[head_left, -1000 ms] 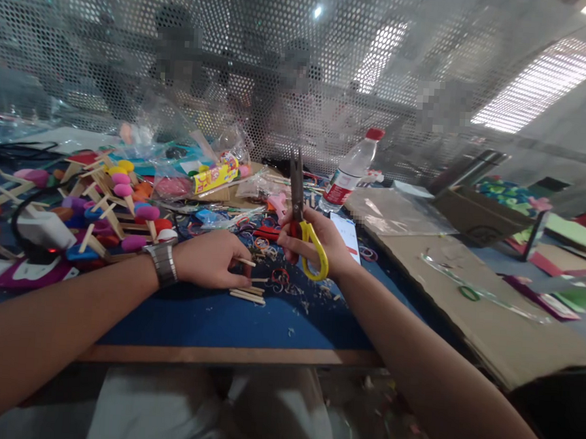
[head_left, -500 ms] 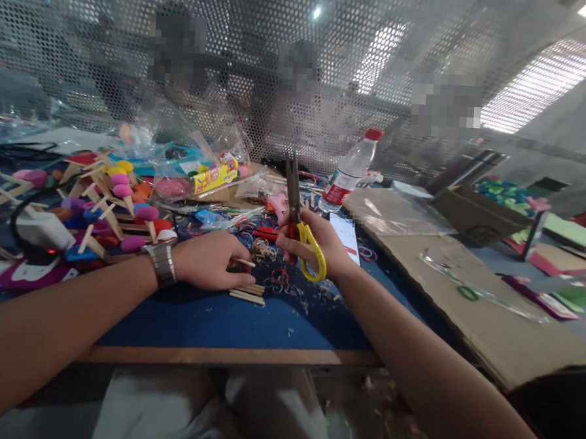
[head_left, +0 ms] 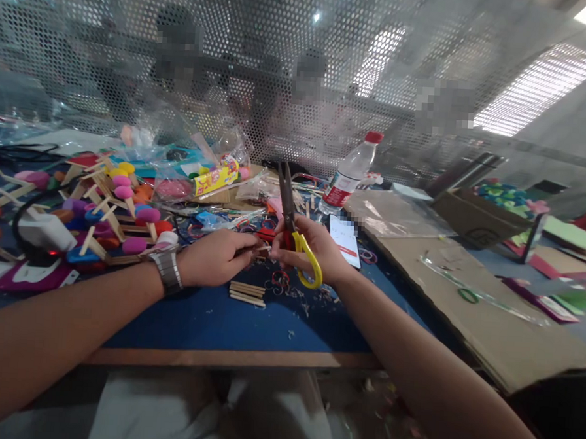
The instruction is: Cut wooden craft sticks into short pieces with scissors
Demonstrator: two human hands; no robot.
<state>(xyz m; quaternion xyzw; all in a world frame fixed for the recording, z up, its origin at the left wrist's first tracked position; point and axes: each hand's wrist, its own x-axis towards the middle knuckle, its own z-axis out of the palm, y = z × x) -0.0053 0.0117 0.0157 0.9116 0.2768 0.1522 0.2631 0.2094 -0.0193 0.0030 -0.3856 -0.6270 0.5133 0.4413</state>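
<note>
My right hand (head_left: 323, 250) is closed around a pair of scissors (head_left: 306, 263) with yellow handles, their dark blades pointing up and away from me. Between the fingertips of my left hand (head_left: 217, 258) is a short wooden stick (head_left: 264, 249), partly hidden. My right thumb and fingertips are at the stick's far end; whether they grip it I cannot tell. Just below the left hand, several cut wooden sticks (head_left: 247, 294) lie side by side on the blue tabletop (head_left: 238, 331). Rubber bands (head_left: 280, 281) and small scraps lie under the scissors.
Wooden pieces with colourful round ends (head_left: 121, 217) crowd the left. A phone (head_left: 345, 240) and a water bottle (head_left: 347, 173) stand beyond my right hand. Cardboard (head_left: 446, 286) covers the right side, and a perforated metal screen (head_left: 261, 67) closes off the back.
My hands have come together, and the stick in my left hand now meets my right fingertips. The scissors have shifted slightly left, and the row of cut sticks is uncovered.
</note>
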